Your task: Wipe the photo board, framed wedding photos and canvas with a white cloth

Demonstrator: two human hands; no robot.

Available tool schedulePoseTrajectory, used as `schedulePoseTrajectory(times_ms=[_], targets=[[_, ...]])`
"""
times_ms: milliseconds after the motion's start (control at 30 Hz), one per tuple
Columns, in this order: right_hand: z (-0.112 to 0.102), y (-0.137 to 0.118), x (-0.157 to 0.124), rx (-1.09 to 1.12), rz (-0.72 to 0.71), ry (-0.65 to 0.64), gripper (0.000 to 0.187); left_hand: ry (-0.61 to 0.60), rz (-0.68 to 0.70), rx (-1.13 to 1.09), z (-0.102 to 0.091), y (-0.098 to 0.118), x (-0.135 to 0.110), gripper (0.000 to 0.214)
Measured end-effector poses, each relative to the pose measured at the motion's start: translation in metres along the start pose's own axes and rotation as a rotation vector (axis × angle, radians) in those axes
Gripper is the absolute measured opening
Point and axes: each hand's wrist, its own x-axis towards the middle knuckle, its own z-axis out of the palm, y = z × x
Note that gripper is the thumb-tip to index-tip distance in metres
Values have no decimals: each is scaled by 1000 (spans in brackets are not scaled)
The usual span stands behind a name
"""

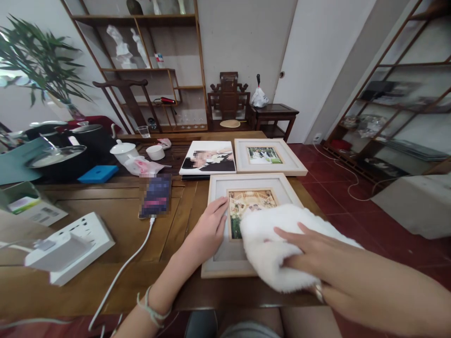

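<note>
Our right hand (310,256) lies nearest, flat and open on a white fluffy cloth (268,244), fingers stretched out and pressing it rather than gripping. We wear a ring (319,292) on that hand. We see the cloth covering the lower right part of a pale wooden frame (246,180), which lies flat at the near edge of the table (116,220) and holds a small photo (246,204). Our left hand (207,230) is open too, its fingers resting on the frame's left border just beside the photo; a bracelet (151,307) circles that wrist.

Behind this frame we see a canvas print (208,157) and a second frame (268,156) side by side, close together. Left of our frame a phone (156,195) lies on the table with a white cable (130,263) plugged in; its screen is blurred and we read nothing on it. Further left sits a white power strip (75,244), its markings too small to read. A blue box (97,173), a white teapot (123,150) and a cup (155,152) stand at the far side.
</note>
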Motion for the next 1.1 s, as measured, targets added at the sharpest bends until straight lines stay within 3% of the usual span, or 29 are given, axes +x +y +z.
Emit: schedulePoseTrajectory(times_ms=[100,200,367,500,633,767,1000,1100], targets=[[2,-18,-3,-13,7,-25,68,11,4,-6,1,0,0,39],[8,-16,16,-21,26,-17,68,22,23,-12,2,-2,0,39],[19,33,59,-180,90,239,56,19,45,-19,2,-4,-1,39],[14,77,86,-356,147,436,54,-3,30,-20,0,-3,0,40],[5,90,101,-393,168,444,53,-9,10,-25,-1,-2,0,40],[4,69,89,-255,63,305,56,20,29,-31,1,-3,-1,39],[1,0,13,26,-68,70,64,39,27,2,2,-1,-2,42],[2,-20,3,48,-71,-7,68,34,37,13,2,0,-2,42]])
